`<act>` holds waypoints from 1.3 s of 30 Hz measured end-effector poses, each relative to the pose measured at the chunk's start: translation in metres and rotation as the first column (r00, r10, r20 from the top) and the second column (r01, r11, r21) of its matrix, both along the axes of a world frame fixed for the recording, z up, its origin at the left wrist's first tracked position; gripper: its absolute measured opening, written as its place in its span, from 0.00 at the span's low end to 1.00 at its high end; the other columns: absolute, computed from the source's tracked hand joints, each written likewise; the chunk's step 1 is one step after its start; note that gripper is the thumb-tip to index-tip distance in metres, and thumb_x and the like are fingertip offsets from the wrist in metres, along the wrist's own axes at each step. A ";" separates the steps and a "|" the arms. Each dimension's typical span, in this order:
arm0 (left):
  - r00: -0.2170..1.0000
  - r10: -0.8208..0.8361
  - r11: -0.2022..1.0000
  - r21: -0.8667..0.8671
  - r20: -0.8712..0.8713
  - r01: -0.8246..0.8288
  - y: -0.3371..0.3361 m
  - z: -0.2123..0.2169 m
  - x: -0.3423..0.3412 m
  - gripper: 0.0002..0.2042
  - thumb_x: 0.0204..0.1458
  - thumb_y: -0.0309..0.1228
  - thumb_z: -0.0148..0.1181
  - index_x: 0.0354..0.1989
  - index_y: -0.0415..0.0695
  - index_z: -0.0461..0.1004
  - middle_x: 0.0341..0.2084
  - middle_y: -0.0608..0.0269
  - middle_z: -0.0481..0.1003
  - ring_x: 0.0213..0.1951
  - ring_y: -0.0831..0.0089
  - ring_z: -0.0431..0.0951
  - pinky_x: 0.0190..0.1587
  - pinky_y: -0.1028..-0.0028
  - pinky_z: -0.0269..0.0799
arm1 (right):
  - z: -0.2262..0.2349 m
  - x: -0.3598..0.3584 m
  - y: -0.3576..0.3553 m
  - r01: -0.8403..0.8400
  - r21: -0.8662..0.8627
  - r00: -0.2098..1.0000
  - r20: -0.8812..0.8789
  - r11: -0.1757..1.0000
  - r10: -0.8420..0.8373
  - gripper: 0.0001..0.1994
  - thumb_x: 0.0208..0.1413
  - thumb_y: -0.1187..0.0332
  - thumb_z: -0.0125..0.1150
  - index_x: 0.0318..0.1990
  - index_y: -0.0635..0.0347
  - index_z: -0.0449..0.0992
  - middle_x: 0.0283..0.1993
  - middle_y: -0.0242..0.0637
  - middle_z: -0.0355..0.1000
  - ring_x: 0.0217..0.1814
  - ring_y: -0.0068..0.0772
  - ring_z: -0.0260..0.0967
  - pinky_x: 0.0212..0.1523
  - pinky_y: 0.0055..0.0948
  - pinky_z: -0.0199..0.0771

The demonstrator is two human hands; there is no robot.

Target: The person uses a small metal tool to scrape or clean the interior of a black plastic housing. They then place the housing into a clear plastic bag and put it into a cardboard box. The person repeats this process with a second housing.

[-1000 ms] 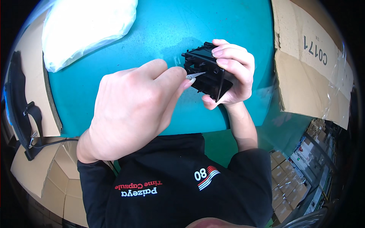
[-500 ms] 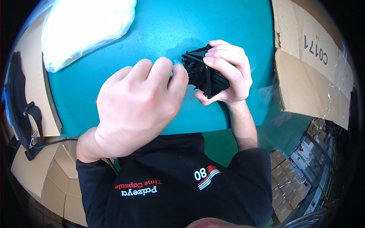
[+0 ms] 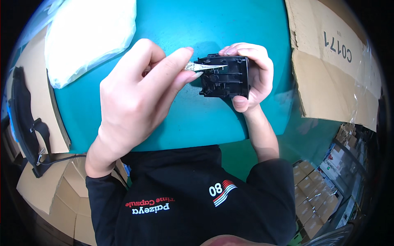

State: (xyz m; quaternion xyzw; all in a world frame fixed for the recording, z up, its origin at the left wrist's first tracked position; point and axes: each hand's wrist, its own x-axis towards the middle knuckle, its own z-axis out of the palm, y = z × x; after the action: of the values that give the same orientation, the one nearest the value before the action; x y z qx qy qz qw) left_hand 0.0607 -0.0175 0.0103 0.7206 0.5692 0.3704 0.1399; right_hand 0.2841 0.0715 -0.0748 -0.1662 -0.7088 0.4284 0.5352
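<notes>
watching from my remote seat, i begin with the left hand (image 3: 133, 90), closest to my lens: its thumb and forefinger pinch a slim pointed tool (image 3: 207, 66), pale metal, perhaps tweezers. the tip reaches over the inside of a black plastic housing (image 3: 230, 82); whether it touches anything there, i cannot tell.

the right hand (image 3: 260, 74) curls round the housing's far end and right side, thumb at its lower right corner, and holds it above the table with the open, ribbed side facing me.

as for progress, i judge the work to be midway: the housing is in hand, its inside is exposed and the tool is at it. i see no loose piece at the tip, and i cannot tell which small posts or clips inside are finished and which remain. the housing is not yet set down.

beneath lies the teal tabletop (image 3: 184, 127). a white plastic bag (image 3: 92, 37) sits at its upper left, well apart from the housing. a cardboard carton (image 3: 328, 78) stands at the right edge, a black strap (image 3: 22, 110) hangs at the left, and farthest off, at lower right, i make out stacked boxes (image 3: 314, 201).
</notes>
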 end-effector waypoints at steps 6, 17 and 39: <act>0.994 -0.077 0.997 0.011 0.074 0.077 0.005 -0.010 -0.004 0.11 0.53 0.20 0.66 0.45 0.37 0.80 0.26 0.60 0.70 0.25 0.71 0.70 0.26 0.74 0.65 | 0.022 -0.008 -0.012 0.073 -0.704 0.991 -0.026 0.707 -0.128 0.47 0.59 0.23 0.33 0.61 0.62 0.64 0.56 0.48 0.68 0.57 0.41 0.70 0.59 0.46 0.73; 0.983 -0.181 0.983 0.032 0.023 0.180 0.011 -0.028 0.002 0.17 0.50 0.21 0.68 0.50 0.39 0.80 0.22 0.61 0.71 0.23 0.69 0.71 0.26 0.70 0.65 | 0.019 -0.004 -0.006 -0.421 -0.903 0.900 -0.428 0.088 -0.084 0.45 0.61 0.26 0.37 0.57 0.67 0.70 0.54 0.55 0.73 0.53 0.49 0.76 0.52 0.47 0.82; 0.987 -0.155 0.987 0.029 -0.046 0.157 0.008 -0.024 0.006 0.15 0.49 0.25 0.70 0.46 0.39 0.81 0.20 0.61 0.65 0.19 0.69 0.67 0.21 0.69 0.61 | 0.033 -0.016 -0.014 -0.090 -0.962 0.995 -0.077 0.257 0.062 0.46 0.60 0.26 0.39 0.58 0.66 0.71 0.53 0.51 0.75 0.53 0.42 0.76 0.50 0.40 0.84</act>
State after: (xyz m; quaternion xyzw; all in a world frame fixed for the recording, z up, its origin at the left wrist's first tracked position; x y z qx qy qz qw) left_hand 0.0670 -0.0096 -0.0133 0.7731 0.5079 0.3515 0.1442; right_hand 0.2685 0.0572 -0.0420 -0.4178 -0.3034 0.7978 0.3112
